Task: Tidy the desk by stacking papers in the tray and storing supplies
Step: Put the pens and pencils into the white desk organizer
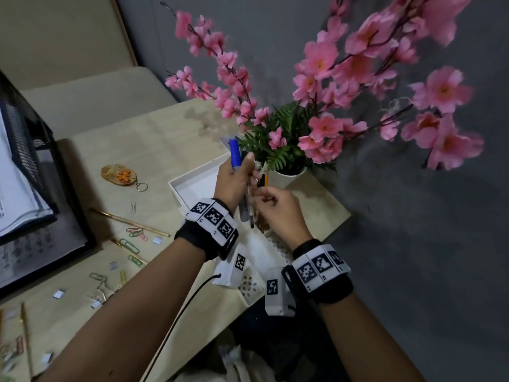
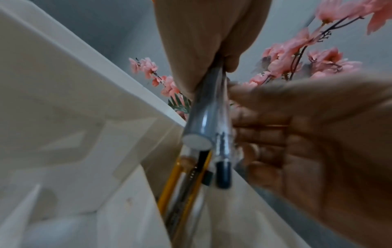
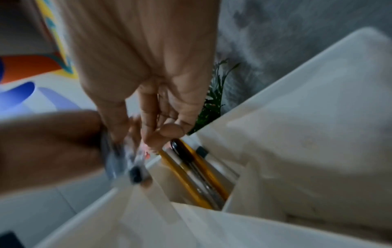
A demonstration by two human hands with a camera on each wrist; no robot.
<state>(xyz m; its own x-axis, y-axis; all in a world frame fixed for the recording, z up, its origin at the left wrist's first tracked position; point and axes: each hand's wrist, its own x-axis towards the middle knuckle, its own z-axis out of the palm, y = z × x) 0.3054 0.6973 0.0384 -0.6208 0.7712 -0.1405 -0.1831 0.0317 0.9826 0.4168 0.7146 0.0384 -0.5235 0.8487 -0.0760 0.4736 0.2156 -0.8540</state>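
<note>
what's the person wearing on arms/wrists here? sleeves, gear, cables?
Bare forearms, no sleeves in view. Each wrist has a black strap ringed by a white band of black-and-white square markers. A white marker-tagged camera block hangs under each wrist; a black cable trails from the left one.

Dim, flat indoor light fills every view. The flowers (image 1: 325, 59) cast a soft shadow on the desk (image 1: 170, 133). The head view bends at its edges. Both wrist views are smeared and grainy, the hands blurred.
</note>
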